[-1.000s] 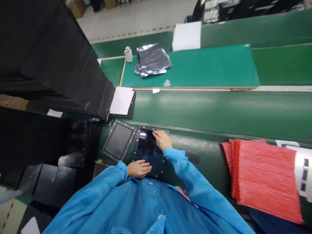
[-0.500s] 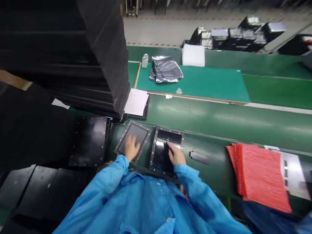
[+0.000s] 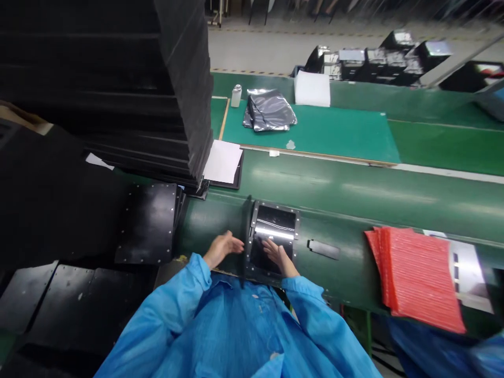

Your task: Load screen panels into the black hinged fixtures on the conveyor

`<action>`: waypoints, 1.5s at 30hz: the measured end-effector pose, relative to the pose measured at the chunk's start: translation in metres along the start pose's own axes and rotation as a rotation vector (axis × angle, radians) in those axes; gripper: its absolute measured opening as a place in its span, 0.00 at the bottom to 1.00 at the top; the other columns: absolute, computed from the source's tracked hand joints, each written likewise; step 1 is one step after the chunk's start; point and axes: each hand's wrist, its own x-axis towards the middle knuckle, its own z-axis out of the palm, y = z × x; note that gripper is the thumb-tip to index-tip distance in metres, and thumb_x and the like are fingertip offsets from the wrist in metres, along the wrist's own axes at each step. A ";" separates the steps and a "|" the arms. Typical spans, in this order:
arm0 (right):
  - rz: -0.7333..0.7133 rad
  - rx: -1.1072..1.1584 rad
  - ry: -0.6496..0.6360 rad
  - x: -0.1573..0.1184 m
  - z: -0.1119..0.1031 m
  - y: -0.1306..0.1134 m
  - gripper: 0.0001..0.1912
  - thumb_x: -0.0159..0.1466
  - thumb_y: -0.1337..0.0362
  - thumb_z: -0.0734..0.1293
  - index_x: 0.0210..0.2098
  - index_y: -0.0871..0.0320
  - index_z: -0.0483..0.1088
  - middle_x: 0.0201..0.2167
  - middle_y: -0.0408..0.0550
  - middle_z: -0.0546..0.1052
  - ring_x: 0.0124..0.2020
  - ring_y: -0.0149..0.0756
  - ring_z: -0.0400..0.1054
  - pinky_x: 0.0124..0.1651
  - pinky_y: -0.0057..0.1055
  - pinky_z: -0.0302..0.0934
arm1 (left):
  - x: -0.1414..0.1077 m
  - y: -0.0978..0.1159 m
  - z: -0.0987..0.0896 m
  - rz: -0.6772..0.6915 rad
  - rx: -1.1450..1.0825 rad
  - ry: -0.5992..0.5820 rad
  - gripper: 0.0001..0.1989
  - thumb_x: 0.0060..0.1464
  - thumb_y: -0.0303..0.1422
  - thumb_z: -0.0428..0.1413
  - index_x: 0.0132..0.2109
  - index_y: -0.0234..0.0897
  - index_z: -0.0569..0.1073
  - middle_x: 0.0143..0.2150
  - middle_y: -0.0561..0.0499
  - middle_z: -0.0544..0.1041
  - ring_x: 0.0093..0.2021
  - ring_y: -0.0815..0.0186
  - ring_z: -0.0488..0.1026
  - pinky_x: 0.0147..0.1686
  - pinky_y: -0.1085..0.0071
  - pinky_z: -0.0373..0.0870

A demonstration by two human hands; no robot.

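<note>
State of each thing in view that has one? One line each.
left hand, open, holding nothing, beside the panel
right hand, open, fingers resting on the panel
bolted black panel, lying flat, glossy face up
red ribbed bags, stacked, overlapping
silver bags, heaped on the green mat
plastic bottle, upright
white paper, lying on a black tray

I run a single head camera, worn on the person's head and facing forward and down. It sits close above the left hand and right hand, looking across the green workbench toward the far floor.
</note>
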 end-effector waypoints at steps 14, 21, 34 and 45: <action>0.044 0.250 0.238 0.005 -0.072 0.013 0.30 0.45 0.39 0.68 0.33 0.58 0.73 0.30 0.52 0.78 0.36 0.48 0.72 0.41 0.43 0.67 | -0.040 0.052 0.118 0.244 0.615 -0.106 0.27 0.53 0.38 0.56 0.59 0.38 0.65 0.65 0.40 0.57 0.66 0.48 0.49 0.61 0.46 0.54; 0.043 0.295 0.432 -0.016 -0.122 0.027 0.25 0.44 0.44 0.70 0.32 0.58 0.74 0.28 0.52 0.79 0.33 0.46 0.74 0.41 0.45 0.69 | -0.047 0.064 0.037 0.313 0.807 0.019 0.23 0.53 0.38 0.54 0.57 0.40 0.68 0.65 0.43 0.57 0.67 0.49 0.48 0.63 0.44 0.45; -0.186 -0.005 -0.417 0.052 0.173 -0.086 0.29 0.50 0.49 0.70 0.48 0.56 0.70 0.48 0.53 0.75 0.44 0.44 0.72 0.48 0.41 0.67 | -0.070 -0.040 -0.185 -0.544 0.271 0.945 0.35 0.54 0.43 0.53 0.64 0.33 0.55 0.59 0.35 0.65 0.60 0.47 0.60 0.59 0.50 0.56; -0.026 -0.102 0.124 0.000 0.046 -0.036 0.27 0.49 0.41 0.67 0.36 0.57 0.74 0.37 0.51 0.79 0.42 0.51 0.72 0.48 0.45 0.65 | -0.052 -0.022 -0.042 -0.135 -0.327 0.418 0.34 0.53 0.43 0.56 0.63 0.38 0.56 0.53 0.42 0.69 0.47 0.62 0.71 0.47 0.66 0.71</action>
